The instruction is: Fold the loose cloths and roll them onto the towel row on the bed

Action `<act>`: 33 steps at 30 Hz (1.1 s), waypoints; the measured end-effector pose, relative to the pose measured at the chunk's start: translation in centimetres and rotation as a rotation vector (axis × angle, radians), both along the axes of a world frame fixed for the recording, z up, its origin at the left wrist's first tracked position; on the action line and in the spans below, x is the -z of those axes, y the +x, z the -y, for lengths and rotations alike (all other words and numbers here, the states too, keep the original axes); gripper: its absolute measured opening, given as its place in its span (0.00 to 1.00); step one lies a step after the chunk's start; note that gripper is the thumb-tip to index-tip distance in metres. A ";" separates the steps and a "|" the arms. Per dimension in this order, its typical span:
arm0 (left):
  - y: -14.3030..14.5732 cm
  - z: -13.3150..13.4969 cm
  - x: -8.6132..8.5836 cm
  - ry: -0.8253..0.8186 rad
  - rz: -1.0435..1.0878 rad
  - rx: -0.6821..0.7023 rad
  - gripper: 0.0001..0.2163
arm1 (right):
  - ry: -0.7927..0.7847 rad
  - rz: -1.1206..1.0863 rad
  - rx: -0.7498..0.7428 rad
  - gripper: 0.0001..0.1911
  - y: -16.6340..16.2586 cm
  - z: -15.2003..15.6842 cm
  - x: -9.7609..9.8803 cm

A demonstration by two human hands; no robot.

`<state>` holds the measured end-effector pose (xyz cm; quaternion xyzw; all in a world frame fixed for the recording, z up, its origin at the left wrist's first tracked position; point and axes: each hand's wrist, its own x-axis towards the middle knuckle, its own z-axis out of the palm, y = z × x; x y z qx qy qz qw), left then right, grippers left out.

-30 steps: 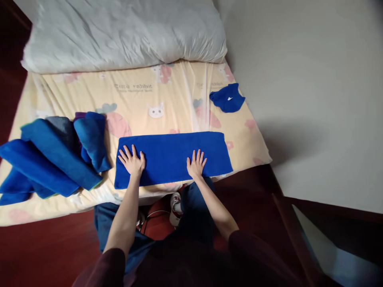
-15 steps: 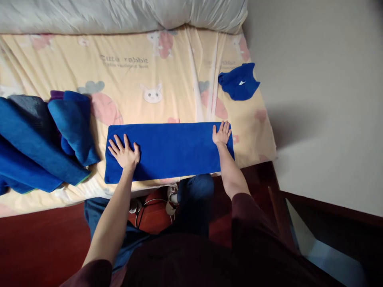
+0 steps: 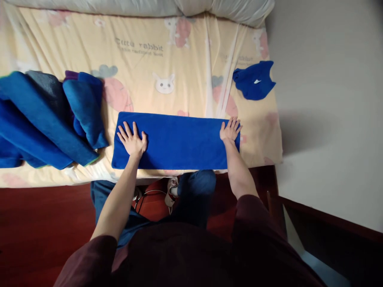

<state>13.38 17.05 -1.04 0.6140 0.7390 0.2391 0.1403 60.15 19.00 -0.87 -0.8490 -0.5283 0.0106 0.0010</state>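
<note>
A blue towel [image 3: 182, 143] lay flat across the middle of the frame, on the lower edge of the bed [image 3: 143, 91]. The left hand [image 3: 132, 139] rested on its left part and the right hand [image 3: 230, 129] at its right end, the fingers of both spread. More towels [image 3: 44, 119] lay heaped at left; a crumpled blue cloth [image 3: 254, 83] lay upper right.

Home bedroom — bed [image 3: 60, 180] in rabbit-print sheet [image 3: 143, 89], puffy pale bedding [image 3: 143, 7] along far edge.

Pale quilt [image 3: 140, 7] on rabbit-print sheet [image 3: 190, 79]
</note>
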 end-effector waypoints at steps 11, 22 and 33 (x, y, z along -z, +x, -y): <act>-8.0 9.5 -1.0 -0.066 -0.077 0.107 0.30 | 0.052 -0.057 -0.025 0.34 1.7 17.0 1.3; -7.8 9.3 -0.4 -0.118 -0.122 0.051 0.31 | 0.094 -0.048 0.000 0.33 1.9 17.0 1.9; -7.6 13.9 -4.3 -0.015 -0.039 0.129 0.27 | 0.266 -0.241 0.183 0.34 -7.6 18.9 -4.0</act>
